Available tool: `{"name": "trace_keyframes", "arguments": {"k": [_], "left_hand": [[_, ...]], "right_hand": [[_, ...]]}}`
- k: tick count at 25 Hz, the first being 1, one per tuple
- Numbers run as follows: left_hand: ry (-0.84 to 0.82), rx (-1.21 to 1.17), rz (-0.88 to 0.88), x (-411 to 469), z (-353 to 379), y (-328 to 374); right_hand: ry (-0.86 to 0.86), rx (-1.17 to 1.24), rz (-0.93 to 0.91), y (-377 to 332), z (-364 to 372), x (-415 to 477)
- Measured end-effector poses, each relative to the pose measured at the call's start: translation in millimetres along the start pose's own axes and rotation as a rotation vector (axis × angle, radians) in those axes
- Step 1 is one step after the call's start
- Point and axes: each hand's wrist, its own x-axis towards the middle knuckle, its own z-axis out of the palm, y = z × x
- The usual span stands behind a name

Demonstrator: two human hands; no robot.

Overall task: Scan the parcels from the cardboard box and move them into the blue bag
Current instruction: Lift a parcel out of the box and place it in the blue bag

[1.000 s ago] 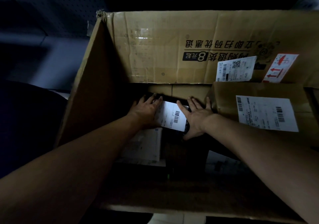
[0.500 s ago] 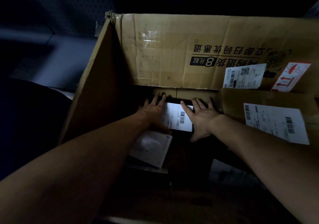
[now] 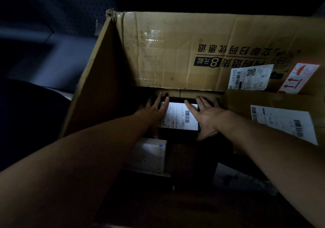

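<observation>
A large brown cardboard box (image 3: 167, 52) holds a black parcel (image 3: 179, 117) with a white barcode label, a small white carton (image 3: 149, 155) just beside it, and a brown labelled carton (image 3: 263, 101).

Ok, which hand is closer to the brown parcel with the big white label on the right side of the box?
Right. The right hand lies just left of the brown parcel; the left hand is farther left, beyond the black parcel between them.
</observation>
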Motion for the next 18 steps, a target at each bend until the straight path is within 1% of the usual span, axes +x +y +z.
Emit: {"name": "trace_keyframes", "arguments": {"k": [3,6,12,14,18], "left_hand": [[0.016,-0.082,0.018,1.5,6.9,-2.3],[0.021,-0.098,0.033,-2.3,1.4,-3.1],[0.022,0.003,0.042,-23.2,-12.3,-1.5],[0.071,0.076,0.053,-40.5,-20.8,-0.5],[0.103,0.148,0.076,-68.3,-35.0,3.9]], "right_hand": [[0.000,-0.057,0.035,-7.1,2.2,1.6],[0.035,-0.012,0.021,-8.1,2.0,-1.1],[0.095,0.019,-0.038,-5.2,-0.6,-16.9],[0.137,-0.001,-0.045,-8.3,-6.7,-34.0],[0.159,0.012,-0.039,-12.1,-12.1,-63.9]]}}
